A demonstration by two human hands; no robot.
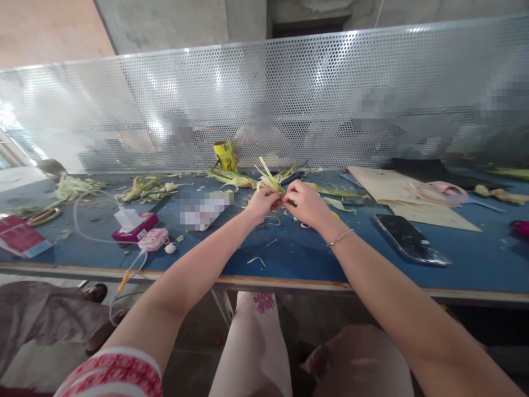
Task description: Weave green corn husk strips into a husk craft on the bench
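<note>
Over the middle of the blue table, my left hand (264, 203) and my right hand (305, 202) meet, fingertips pinched close together. Both grip a bundle of pale green leaf strips (270, 177), which looks like husk and sticks up and away from me. My fingers hide the lower part of the bundle. Just behind it lies a heap of similar green and yellowish strips (233, 179). A few thin scraps (256, 260) are scattered on the table below my hands.
A yellow can (225, 156) stands by the perforated metal screen (297, 94). On the left are a purple box (136, 227), a pink charger case (154, 239) and a white cable. To the right lie a dark phone (409, 238), brown paper sheets (384, 190) and a pink-handled tool (440, 193).
</note>
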